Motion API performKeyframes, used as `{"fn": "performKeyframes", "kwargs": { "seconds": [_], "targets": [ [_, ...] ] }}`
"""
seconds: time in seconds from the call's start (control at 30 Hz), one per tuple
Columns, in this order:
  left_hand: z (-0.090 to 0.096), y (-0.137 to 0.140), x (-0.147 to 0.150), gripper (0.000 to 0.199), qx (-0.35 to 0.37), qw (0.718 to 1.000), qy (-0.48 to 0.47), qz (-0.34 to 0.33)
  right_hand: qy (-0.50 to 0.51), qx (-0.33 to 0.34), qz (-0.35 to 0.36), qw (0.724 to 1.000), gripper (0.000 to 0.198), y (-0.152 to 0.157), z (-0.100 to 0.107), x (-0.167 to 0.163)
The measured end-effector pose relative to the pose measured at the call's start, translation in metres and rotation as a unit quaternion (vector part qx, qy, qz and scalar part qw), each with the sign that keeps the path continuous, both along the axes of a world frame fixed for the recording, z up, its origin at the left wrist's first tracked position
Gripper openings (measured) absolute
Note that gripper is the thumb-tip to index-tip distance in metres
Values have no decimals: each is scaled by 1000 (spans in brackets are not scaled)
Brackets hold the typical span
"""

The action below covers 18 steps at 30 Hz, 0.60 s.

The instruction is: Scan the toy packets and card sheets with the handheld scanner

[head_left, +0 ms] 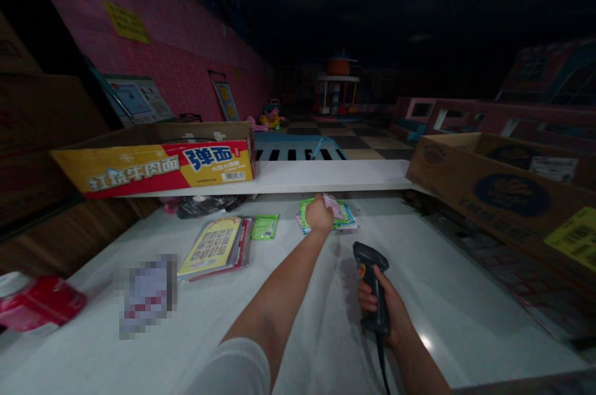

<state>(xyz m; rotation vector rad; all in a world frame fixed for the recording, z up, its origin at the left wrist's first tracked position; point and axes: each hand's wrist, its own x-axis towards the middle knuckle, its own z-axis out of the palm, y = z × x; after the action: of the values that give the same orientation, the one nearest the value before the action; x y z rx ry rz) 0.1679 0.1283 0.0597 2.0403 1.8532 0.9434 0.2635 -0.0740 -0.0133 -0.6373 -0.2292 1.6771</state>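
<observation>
My right hand (388, 305) is wrapped round the handle of a black barcode scanner (371, 256), its head pointing forward and its cord trailing down toward me. My left arm reaches out to a small pile of flat, colourful packets (347, 226) close under the raised white shelf. There my left hand (319, 215) is closed with a pink packet (333, 206) sticking out at its right side; the fingertips are partly hidden. A single green packet (265, 227) lies to the left of the pile. Beside that is a stack of booklets (216, 246) with a yellow one on top.
A red and yellow carton (167, 165) stands on the white shelf (330, 175) at left, a brown carton (503, 181) at right. A red container with a white cap (40, 302) sits at the left edge. A blurred-out item (148, 294) lies near it on the white counter.
</observation>
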Motion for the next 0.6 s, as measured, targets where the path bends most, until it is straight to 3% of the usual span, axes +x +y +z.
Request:
{"fn": "performKeyframes", "kwargs": {
  "seconds": [0.2,0.3,0.37,0.47,0.6],
  "targets": [
    [-4,-6,-24,20,39,998,39,-28,16,-5,-5,1000,34,-2,-1,0],
    [-9,-8,-52,18,59,996,51,-32,28,-7,-15,999,33,-3,-3,0],
    [-14,-10,-76,21,57,996,70,-2,36,-8,-19,999,32,-4,-4,0],
    [-28,-11,-113,27,23,991,117,53,44,-7,-19,999,31,-6,-4,0],
    [-51,-18,-144,42,-57,981,178,52,46,-3,-16,999,29,-8,-4,0]
  ]
}}
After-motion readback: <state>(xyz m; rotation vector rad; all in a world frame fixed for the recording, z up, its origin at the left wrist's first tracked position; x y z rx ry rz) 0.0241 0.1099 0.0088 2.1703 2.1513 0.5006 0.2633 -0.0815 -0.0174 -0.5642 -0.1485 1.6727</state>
